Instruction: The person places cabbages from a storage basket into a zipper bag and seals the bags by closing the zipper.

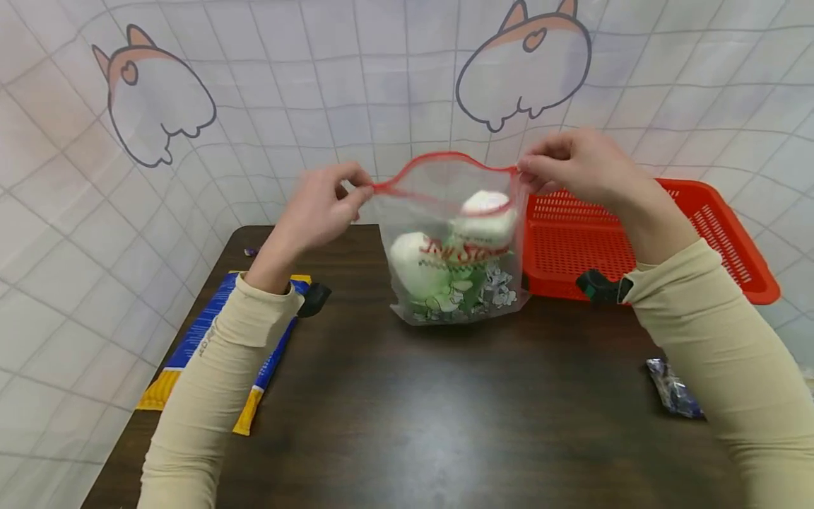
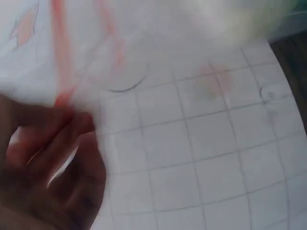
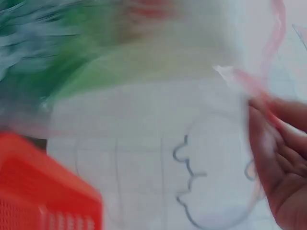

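A clear zip bag point(image 1: 464, 252) with a red zip edge and printed figures hangs upright over the far part of the table, its mouth spread. Inside are white-and-green vegetables point(image 1: 412, 260) that look like bok choy. My left hand point(image 1: 326, 203) pinches the left end of the red edge between thumb and fingers. At the opposite end, my right hand point(image 1: 581, 168) pinches the other corner. In the left wrist view the hand point(image 2: 57, 158) holds the red strip, blurred. The right wrist view shows the hand point(image 3: 283, 153) gripping the strip near green leaves.
Behind the right hand stands a red plastic basket point(image 1: 757, 265). Blue-and-yellow packages point(image 1: 210, 322) lie under the left forearm. A small shiny packet point(image 1: 674, 389) sits by the right sleeve. A white curtain with grid lines point(image 1: 381, 85) rises behind the dark table point(image 1: 407, 417).
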`<state>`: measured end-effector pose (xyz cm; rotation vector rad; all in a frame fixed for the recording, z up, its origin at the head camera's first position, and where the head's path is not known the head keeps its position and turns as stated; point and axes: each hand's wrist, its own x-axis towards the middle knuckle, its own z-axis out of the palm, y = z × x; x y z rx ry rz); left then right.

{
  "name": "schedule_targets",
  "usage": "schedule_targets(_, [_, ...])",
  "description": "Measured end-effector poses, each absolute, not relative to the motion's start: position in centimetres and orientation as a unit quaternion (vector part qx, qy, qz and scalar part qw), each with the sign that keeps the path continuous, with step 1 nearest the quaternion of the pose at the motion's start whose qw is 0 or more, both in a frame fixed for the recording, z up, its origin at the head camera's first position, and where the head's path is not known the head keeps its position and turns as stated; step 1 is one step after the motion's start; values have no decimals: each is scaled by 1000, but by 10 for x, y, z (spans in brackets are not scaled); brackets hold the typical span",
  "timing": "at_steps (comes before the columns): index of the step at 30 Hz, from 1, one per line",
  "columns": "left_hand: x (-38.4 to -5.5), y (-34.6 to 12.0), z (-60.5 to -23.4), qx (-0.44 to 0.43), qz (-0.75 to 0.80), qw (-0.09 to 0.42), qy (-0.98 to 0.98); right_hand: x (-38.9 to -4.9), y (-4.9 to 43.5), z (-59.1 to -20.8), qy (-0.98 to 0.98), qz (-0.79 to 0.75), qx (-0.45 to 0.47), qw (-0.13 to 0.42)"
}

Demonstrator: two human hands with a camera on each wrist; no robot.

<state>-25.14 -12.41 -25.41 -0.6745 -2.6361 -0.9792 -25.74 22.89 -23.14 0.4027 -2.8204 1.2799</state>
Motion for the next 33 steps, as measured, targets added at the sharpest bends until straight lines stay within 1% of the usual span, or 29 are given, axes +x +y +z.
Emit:
schedule_targets(1, [-251,-125,-253,-229,-335,117,-907,-258,230,-230,-908,397,137,7])
schedule_targets(4, [-250,-129,-253,-201,-358,127,-903,-260,237,-227,-918,372,139,4])
schedule_targets(6, [-249,-130,-254,-186,-367,125,-903,-261,240,-227,-920,366,142,-10])
schedule_targets(8, [-248,-130,-255,-169,-388,126,-897,-262,243,-227,-918,374,133,-21])
schedule_targets(11, [-248,-129,-258,-150,-396,136,-896,-261,244,-228,-915,385,117,-18])
schedule_targets(19, [-246,-122,-261,-114,-394,202,-889,-250,231,-224,-922,369,113,22])
schedule_targets(25, [-244,-123,-261,-100,-439,214,-867,-236,224,-218,-918,380,101,55])
schedule_targets(30, [-244,-125,-259,-104,-471,221,-847,-226,224,-214,-905,404,106,78])
schedule_targets(33, [-244,-126,-258,-105,-484,236,-836,-222,221,-214,-902,406,106,103])
